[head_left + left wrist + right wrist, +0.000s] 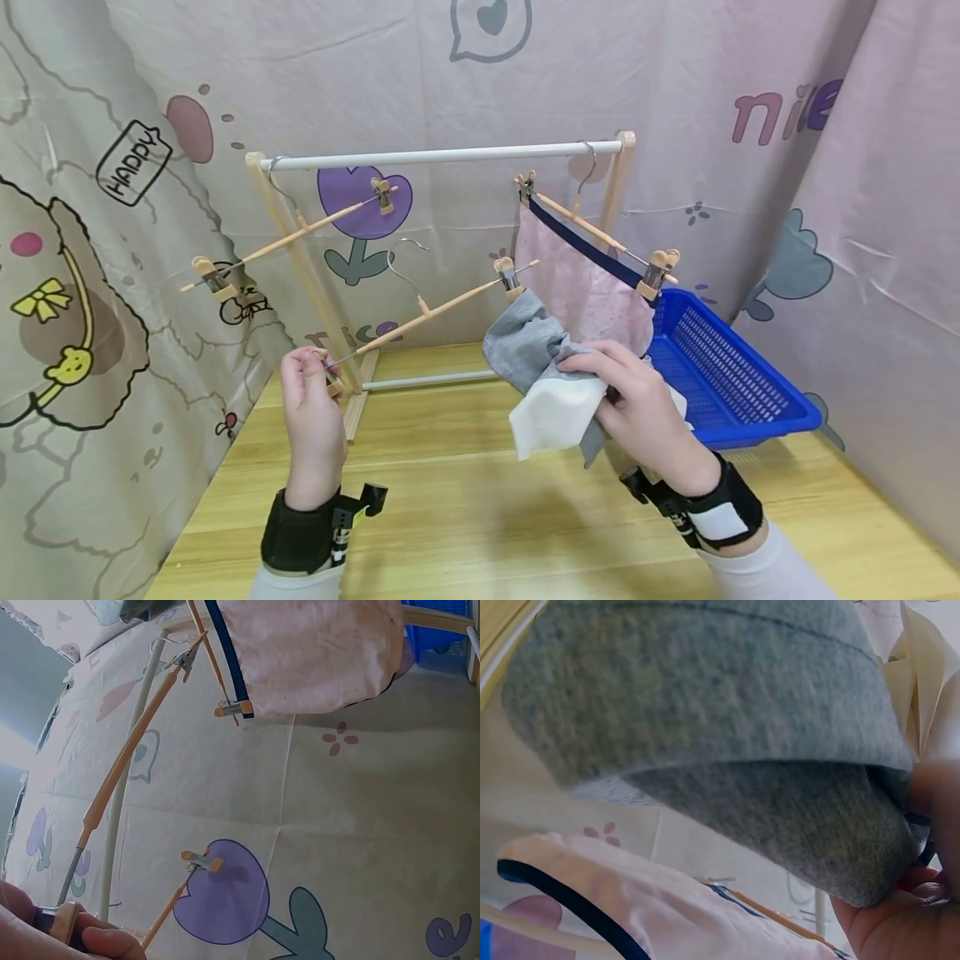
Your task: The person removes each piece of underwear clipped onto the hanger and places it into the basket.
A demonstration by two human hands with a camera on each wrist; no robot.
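A small wooden drying rack with a white top rail is set at the back of a pale wooden table, and everything else is placed in relation to it. In front of the rack, a wooden clip hanger is held off the rail: its near clip is pinched between the curled thumb and fingers of the left hand, seen close up from the left wrist view as fingertips closed on the clip's wooden end. The hanger's far clip is closed on one corner of a grey and white garment. The rest of that garment is bunched in the right hand, whose fingers are curled around the cloth in front of the rack's right half; from the right wrist view only grey fabric and the edge of a palm are seen. On the right end of the rail, a pink cloth with a navy band is already hung from a second clip hanger. On the left end, a third hanger is hung bare, both clips unused. A blue plastic basket is set to the right of the rack; what it holds is hidden. By the look of it, one piece is hung, the grey garment is half clipped, and its second corner and the return to the rail are left.
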